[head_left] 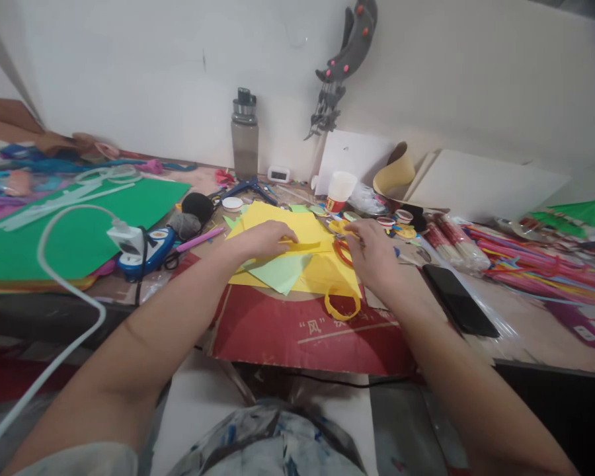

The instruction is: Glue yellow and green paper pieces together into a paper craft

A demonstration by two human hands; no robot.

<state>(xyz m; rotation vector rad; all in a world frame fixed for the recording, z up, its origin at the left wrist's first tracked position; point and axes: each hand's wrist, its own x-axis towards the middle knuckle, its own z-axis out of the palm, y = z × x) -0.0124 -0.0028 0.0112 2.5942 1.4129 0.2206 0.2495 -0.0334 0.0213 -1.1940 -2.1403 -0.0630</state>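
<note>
My left hand (270, 239) lies over the yellow paper sheets (297, 225), its fingers curled at a yellow piece; whether it grips that piece is unclear. My right hand (371, 248) has its fingers bent at a small yellow piece (340, 227), beside the orange-red scissor handle (344, 251). Blur hides what exactly its fingertips hold. Between the hands and nearer to me is a light green paper piece (282, 272). A yellow ring-shaped strip (342, 304) rests near the red cardboard (287, 337).
A grey bottle (245, 142) and a paper cup (340, 190) stand at the back. Green sheets (143, 198) and a power strip (149, 254) with a white cable lie left. On the right are a black phone (459, 301) and colourful pipe cleaners (525, 261).
</note>
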